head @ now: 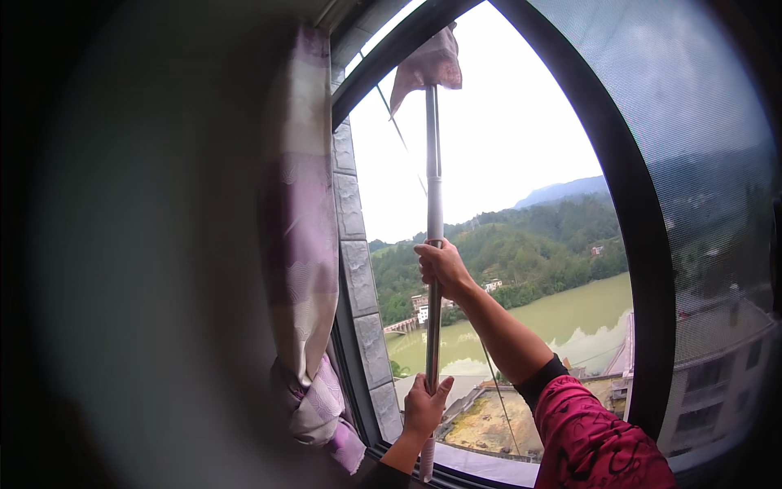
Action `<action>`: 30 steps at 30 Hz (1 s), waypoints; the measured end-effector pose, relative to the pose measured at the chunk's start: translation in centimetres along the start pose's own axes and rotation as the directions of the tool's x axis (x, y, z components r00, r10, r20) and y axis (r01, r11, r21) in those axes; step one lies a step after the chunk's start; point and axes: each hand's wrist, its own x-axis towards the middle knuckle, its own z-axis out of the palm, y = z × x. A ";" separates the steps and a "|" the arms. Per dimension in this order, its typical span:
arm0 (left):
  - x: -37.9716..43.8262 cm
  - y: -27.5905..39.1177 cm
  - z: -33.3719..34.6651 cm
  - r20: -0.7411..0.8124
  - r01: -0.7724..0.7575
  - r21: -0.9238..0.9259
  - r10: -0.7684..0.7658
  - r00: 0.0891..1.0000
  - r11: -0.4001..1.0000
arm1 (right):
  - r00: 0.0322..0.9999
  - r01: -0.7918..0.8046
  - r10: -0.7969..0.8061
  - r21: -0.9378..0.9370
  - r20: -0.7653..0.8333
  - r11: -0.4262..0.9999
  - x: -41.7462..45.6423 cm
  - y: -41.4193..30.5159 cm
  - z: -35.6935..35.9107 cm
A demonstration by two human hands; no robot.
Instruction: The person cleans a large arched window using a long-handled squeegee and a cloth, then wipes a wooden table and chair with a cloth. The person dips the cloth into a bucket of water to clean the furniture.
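Observation:
A long metal pole (434, 140) stands nearly upright in front of the window opening, with a light sleeve around its middle and a pale grip at its foot. My right hand (445, 268) is closed around the pole just below that sleeve. Lower down, my left hand (424, 406) holds the same pole, its thumb on the near side. A pinkish-brown cloth (435, 61) hangs over the pole's top end, beside the upper window frame; what carries it there is hidden.
A tied purple and white curtain (308, 232) hangs left of the opening. A dark window frame (647, 244) edges the opening, with an insect screen (715, 183) at right. Grey stone tiles (357, 275) line the outer wall. Outside lie a drop, cables, rooftops and a river.

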 end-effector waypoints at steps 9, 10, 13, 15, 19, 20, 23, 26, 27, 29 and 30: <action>5.0 0.1 3.6 0.301 0.041 -0.391 0.085 0.950 0.920 | 0.994 0.113 -0.112 -0.201 0.017 0.973 4.3 -4.7 -2.8; 5.5 -0.3 4.0 0.293 0.027 -0.419 0.107 0.950 0.907 | 0.991 0.131 -0.132 -0.227 0.013 0.965 4.7 -4.8 -3.0; 7.2 -1.0 4.8 0.251 -0.009 -0.433 0.130 0.959 0.901 | 0.985 0.167 -0.175 -0.304 0.001 0.938 5.8 -4.6 -3.2; 8.2 -1.8 5.3 0.213 -0.057 -0.398 0.153 0.965 0.916 | 0.981 0.179 -0.194 -0.360 -0.006 0.916 6.6 -4.6 -3.3; 9.8 -3.7 6.3 0.182 -0.104 -0.352 0.177 0.967 0.930 | 0.980 0.189 -0.200 -0.417 0.018 0.889 8.1 -4.6 -4.1; 10.1 -4.0 6.4 0.187 -0.090 -0.359 0.166 0.968 0.929 | 0.980 0.188 -0.196 -0.408 0.024 0.893 8.4 -4.4 -4.1; 11.1 -5.0 6.5 0.155 -0.112 -0.318 0.168 0.973 0.941 | 0.982 0.171 -0.189 -0.417 -0.001 0.892 9.1 -3.8 -4.0; 11.2 -4.9 6.9 0.140 -0.130 -0.285 0.175 0.975 0.950 | 0.984 0.161 -0.178 -0.437 0.002 0.885 9.8 -3.5 -4.2; 11.1 -5.0 7.0 0.123 -0.141 -0.273 0.180 0.976 0.952 | 0.985 0.159 -0.172 -0.438 0.011 0.885 10.0 -3.3 -4.2; 10.9 -5.4 7.2 0.090 -0.160 -0.249 0.188 0.978 0.955 | 0.987 0.147 -0.162 -0.461 0.008 0.875 10.3 -2.5 -4.0; 10.7 -5.5 7.2 0.086 -0.152 -0.255 0.179 0.980 0.955 | 0.988 0.142 -0.157 -0.474 0.009 0.869 10.5 -2.1 -3.9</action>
